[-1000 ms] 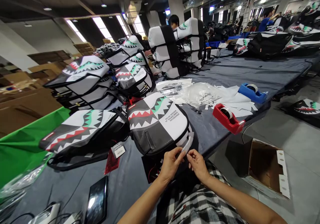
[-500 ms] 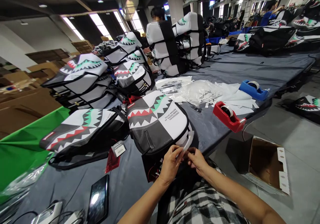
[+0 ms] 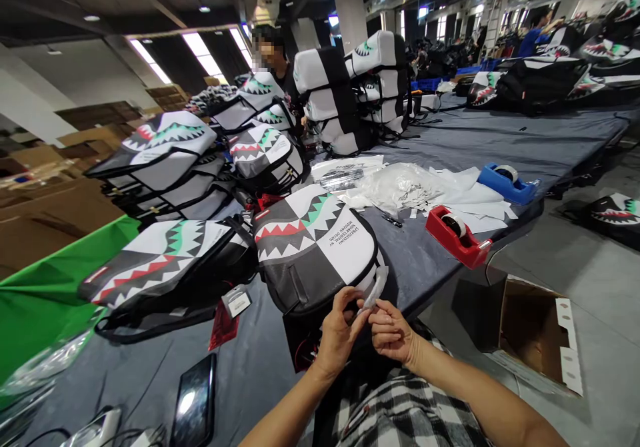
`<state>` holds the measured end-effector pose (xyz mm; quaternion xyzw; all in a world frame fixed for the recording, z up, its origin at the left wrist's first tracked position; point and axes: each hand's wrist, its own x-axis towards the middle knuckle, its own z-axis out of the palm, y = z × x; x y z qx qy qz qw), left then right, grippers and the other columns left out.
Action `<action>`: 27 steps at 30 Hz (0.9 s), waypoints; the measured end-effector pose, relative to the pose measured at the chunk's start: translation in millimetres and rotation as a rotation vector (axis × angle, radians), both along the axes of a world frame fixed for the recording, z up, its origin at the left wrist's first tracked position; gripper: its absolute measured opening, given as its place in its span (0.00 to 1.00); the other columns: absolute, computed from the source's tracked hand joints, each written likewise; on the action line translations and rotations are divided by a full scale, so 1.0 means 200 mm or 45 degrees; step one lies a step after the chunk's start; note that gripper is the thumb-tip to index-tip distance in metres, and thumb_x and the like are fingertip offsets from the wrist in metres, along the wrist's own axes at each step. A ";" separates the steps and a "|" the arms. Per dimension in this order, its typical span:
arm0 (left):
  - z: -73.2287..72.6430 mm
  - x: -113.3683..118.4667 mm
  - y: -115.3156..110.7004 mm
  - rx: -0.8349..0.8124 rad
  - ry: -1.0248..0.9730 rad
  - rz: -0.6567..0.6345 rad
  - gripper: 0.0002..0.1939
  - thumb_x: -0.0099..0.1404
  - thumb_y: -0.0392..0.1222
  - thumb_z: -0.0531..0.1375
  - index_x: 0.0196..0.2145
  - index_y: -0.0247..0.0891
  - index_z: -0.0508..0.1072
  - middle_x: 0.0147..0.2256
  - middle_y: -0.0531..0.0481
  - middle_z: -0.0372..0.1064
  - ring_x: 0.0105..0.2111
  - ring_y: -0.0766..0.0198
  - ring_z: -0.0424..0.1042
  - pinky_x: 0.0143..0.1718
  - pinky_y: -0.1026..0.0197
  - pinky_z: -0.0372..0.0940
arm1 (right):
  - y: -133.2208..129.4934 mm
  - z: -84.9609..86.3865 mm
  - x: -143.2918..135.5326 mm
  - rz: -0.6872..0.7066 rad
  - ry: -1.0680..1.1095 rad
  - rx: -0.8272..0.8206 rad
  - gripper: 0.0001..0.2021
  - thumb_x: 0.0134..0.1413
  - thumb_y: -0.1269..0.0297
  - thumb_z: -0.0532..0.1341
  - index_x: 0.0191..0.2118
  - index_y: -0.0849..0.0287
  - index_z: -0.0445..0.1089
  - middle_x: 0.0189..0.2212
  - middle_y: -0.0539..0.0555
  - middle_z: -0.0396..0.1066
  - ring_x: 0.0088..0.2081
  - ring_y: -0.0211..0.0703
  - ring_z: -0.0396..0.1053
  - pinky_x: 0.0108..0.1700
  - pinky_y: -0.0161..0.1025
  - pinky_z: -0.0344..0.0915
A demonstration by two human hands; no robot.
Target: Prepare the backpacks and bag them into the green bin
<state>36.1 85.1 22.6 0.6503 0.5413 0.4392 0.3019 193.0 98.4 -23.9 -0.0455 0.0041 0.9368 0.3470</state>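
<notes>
The backpack (image 3: pixel 313 250) with the shark-mouth print lies on the grey table (image 3: pixel 500 140), close to its near edge. The left hand (image 3: pixel 340 330) and the right hand (image 3: pixel 393 334) pinch its white strap (image 3: pixel 375 286), fingers closed on it. A red tape dispenser (image 3: pixel 456 234) stands to the right, well apart.

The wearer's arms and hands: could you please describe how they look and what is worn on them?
Both forearms are bare, with no sleeves in view. The left hand and right hand wear no gloves; no rings, watch or bracelet can be seen.
</notes>
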 end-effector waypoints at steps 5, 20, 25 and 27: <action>0.03 0.01 0.00 -0.222 -0.012 -0.158 0.17 0.65 0.52 0.61 0.45 0.38 0.75 0.37 0.48 0.79 0.25 0.64 0.76 0.29 0.64 0.72 | -0.03 0.01 0.09 -0.065 -0.676 0.261 0.15 0.48 0.58 0.70 0.34 0.60 0.67 0.14 0.37 0.55 0.12 0.23 0.41 0.14 0.22 0.40; -0.19 -0.01 0.02 0.944 0.800 -0.377 0.29 0.71 0.27 0.47 0.68 0.30 0.54 0.50 0.31 0.75 0.47 0.53 0.79 0.44 0.56 0.76 | 0.16 0.26 0.13 -0.156 -2.094 1.294 0.25 0.65 0.50 0.51 0.58 0.65 0.62 0.18 0.44 0.68 0.15 0.37 0.63 0.23 0.34 0.61; -0.20 0.04 0.03 0.818 0.729 -0.409 0.24 0.71 0.28 0.47 0.63 0.31 0.64 0.49 0.32 0.76 0.44 0.52 0.80 0.41 0.54 0.77 | 0.40 0.39 0.15 0.204 -2.349 1.314 0.10 0.54 0.64 0.61 0.23 0.59 0.68 0.10 0.48 0.63 0.13 0.37 0.60 0.21 0.34 0.56; -0.19 0.04 0.04 0.767 0.759 -0.415 0.23 0.72 0.29 0.47 0.62 0.33 0.65 0.49 0.34 0.76 0.44 0.53 0.79 0.42 0.55 0.76 | 0.47 0.42 0.16 0.309 -2.347 1.290 0.13 0.48 0.67 0.63 0.16 0.58 0.64 0.08 0.49 0.60 0.12 0.37 0.58 0.19 0.34 0.54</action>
